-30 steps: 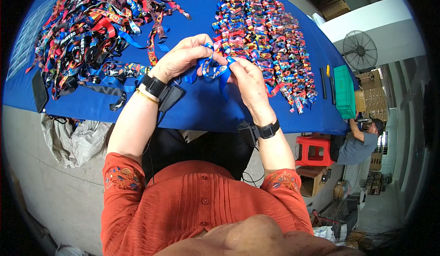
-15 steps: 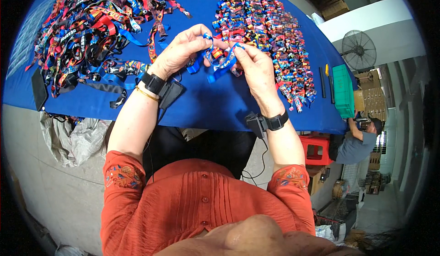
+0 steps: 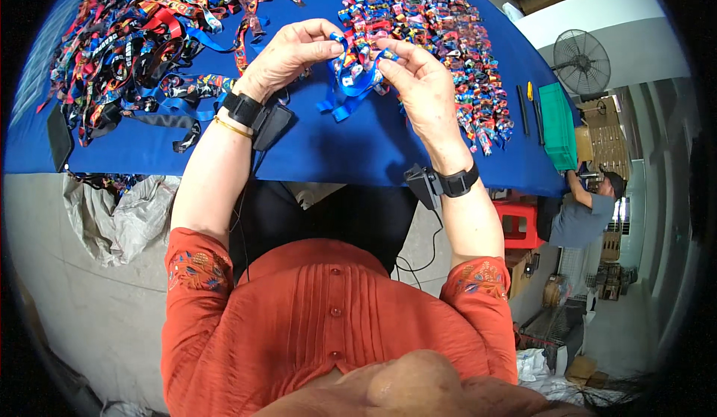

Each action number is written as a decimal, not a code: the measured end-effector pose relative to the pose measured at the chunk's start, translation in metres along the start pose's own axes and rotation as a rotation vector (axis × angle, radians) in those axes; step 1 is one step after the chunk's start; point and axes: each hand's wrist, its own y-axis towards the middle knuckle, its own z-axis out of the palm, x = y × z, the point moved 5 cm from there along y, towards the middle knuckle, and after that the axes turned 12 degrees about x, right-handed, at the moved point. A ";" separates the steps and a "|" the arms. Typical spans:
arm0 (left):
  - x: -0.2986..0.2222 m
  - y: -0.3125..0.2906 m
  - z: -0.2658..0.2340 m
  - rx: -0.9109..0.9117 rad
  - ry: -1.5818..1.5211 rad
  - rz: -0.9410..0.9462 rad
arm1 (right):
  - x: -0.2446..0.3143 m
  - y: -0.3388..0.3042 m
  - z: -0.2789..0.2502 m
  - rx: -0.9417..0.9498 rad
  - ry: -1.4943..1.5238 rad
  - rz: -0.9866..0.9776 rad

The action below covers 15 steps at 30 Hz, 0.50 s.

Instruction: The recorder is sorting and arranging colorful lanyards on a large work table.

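A blue printed fabric strap (image 3: 357, 87) hangs in a loop between my two hands above the table. My left hand (image 3: 293, 54) pinches one side of it between thumb and fingertips. Thumb and forefinger of my right hand (image 3: 427, 92) grip the other side, and the loose blue ends dangle below. Just beyond my hands, small folded or knotted straps (image 3: 418, 21) in many colours lie in long, close rows. To the left spreads a tangled heap of loose printed straps (image 3: 142, 51).
A blue cloth (image 3: 358, 155) covers the table. On its right stand a green plastic bin (image 3: 556, 127) and a dark rod (image 3: 523, 110). A black flat object (image 3: 60, 137) lies at the left edge. Beyond are a red stool (image 3: 517, 224), a fan (image 3: 581, 62) and another person (image 3: 582, 215).
Both hands have moved slightly up and away in the picture with the strap. The loop now hangs wider and its blue ends have swung left. The table's front edge also sits higher.
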 end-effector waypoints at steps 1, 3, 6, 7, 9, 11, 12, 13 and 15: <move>0.000 0.001 0.001 0.007 0.000 -0.020 | 0.000 -0.001 -0.001 0.018 0.048 0.019; 0.000 0.000 0.007 0.005 -0.001 -0.045 | -0.003 -0.004 -0.004 -0.008 0.053 0.003; 0.003 0.000 0.010 0.003 0.015 -0.059 | -0.009 -0.006 -0.005 -0.057 0.044 -0.022; 0.001 0.000 0.013 0.011 -0.001 -0.057 | -0.010 -0.006 -0.006 -0.078 0.027 -0.031; 0.010 0.001 0.008 0.014 -0.033 -0.054 | -0.016 -0.007 -0.007 -0.076 -0.006 -0.004; 0.009 0.000 0.008 0.011 -0.031 -0.058 | -0.018 -0.006 -0.008 -0.072 -0.037 0.029; 0.009 0.000 0.007 0.010 -0.033 -0.062 | -0.018 -0.005 -0.007 -0.048 0.015 0.055; 0.008 0.000 0.009 0.007 -0.032 -0.065 | -0.019 -0.006 -0.006 -0.026 0.067 0.083; 0.006 0.000 0.010 -0.012 -0.034 -0.072 | -0.027 -0.005 -0.008 0.021 0.095 0.090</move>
